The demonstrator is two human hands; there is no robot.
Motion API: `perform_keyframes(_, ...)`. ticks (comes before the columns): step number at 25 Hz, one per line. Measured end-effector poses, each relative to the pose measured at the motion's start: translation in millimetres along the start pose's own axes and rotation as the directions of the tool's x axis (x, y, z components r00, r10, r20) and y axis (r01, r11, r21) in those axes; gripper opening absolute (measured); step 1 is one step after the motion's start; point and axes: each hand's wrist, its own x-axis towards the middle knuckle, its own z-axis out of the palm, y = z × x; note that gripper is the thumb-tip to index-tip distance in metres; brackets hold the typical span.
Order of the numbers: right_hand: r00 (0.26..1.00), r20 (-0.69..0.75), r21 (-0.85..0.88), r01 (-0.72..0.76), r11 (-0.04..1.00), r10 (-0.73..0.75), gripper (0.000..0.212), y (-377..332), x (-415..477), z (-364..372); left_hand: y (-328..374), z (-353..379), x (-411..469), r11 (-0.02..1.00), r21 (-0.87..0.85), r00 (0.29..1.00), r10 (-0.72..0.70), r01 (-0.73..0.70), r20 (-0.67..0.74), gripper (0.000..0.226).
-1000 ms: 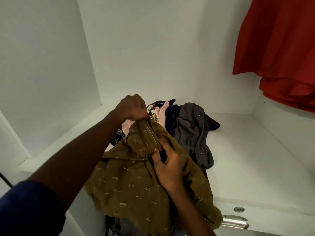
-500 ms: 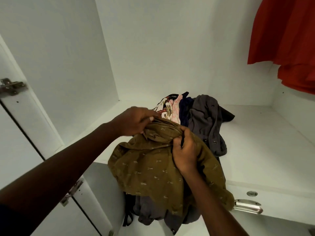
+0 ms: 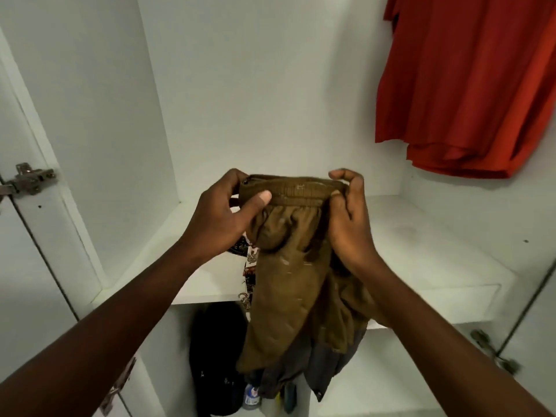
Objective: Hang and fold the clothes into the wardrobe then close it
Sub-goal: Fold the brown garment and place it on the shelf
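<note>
Head view: the left hand and right hand each pinch one end of the waistband of an olive-brown fabric garment, holding it spread above the white wardrobe shelf. Its lower part hangs past the shelf's front edge. A red T-shirt hangs above the shelf's right side.

Matt olive cloth garment, matt red cloth shirt, smooth white shelf, metal hinge
</note>
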Motion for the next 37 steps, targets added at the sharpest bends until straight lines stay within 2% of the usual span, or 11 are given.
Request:
perform_keyframes(3,0.995,-0.032,-0.072,0.095,0.993,-0.097,0.034,-52.3,7.1,-17.0,32.9,1.4,-0.7,0.984,-0.177,0.998,-0.019,0.009,-0.055,0.024)
perform_keyframes(7,0.938,-0.135,-0.186,0.291,0.939,-0.318,0.04,-99.8,16.2,-42.7,75.8,5.3,-2.9,0.941,-0.277,0.963,0.13,-0.195,-0.236,0.037)
perform_keyframes(10,0.824,-0.22,-0.34,0.436,0.833,-0.522,0.041,-109.7,13.2,-56.7,101.8,9.6,-2.4,0.931,-0.155,0.91,0.272,-0.331,-0.313,0.035)
perform_keyframes(13,0.784,-0.158,-0.566,0.426,0.706,-0.6,0.041,-95.7,11.2,-77.0,101.8,17.1,11.0,0.976,0.001,0.964,0.217,-0.219,-0.152,0.037)
perform_keyframes(17,0.828,-0.208,-0.586,0.321,0.744,-0.521,0.033,-66.5,11.7,-128.5,76.9,37.8,31.2,0.977,-0.198,0.994,0.069,-0.084,-0.082,0.039)
perform_keyframes(19,0.869,-0.206,-0.536,0.284,0.795,-0.449,0.028,-50.5,11.3,-146.2,63.9,71.4,33.3,0.96,-0.278,0.998,0.051,-0.041,0.029,0.039)
perform_keyframes(22,0.916,-0.103,-0.446,0.305,0.842,-0.387,0.024,-32.0,21.9,-152.8,48.2,139.4,27.3,0.911,-0.385,0.922,0.012,0.149,0.387,0.083)
perform_keyframes(25,0.933,0.021,-0.303,0.349,0.886,-0.36,0.026,-18.8,49.8,-161.3,31.8,203.1,43.0,0.834,-0.483,0.871,0.006,0.267,0.492,0.105)
perform_keyframes(29,0.927,0.127,-0.2,0.372,0.906,-0.352,0.026,-11.4,92.4,-193.4,19.4,239.9,91.4,0.692,-0.623,0.853,0.021,0.364,0.522,0.071)
perform_keyframes(32,0.963,0.167,-0.319,0.257,0.912,-0.213,0.026,-5.7,116.9,-232.0,27.5,242.1,109.1,0.599,-0.676,0.804,0.088,0.429,0.588,0.055)
perform_keyframes(37,0.991,0.117,-0.473,0.113,0.874,-0.065,0.023,88.8,176.2,-257.5,26.1,286.3,153.3,0.66,-0.595,0.837,-0.094,0.458,0.539,0.03)
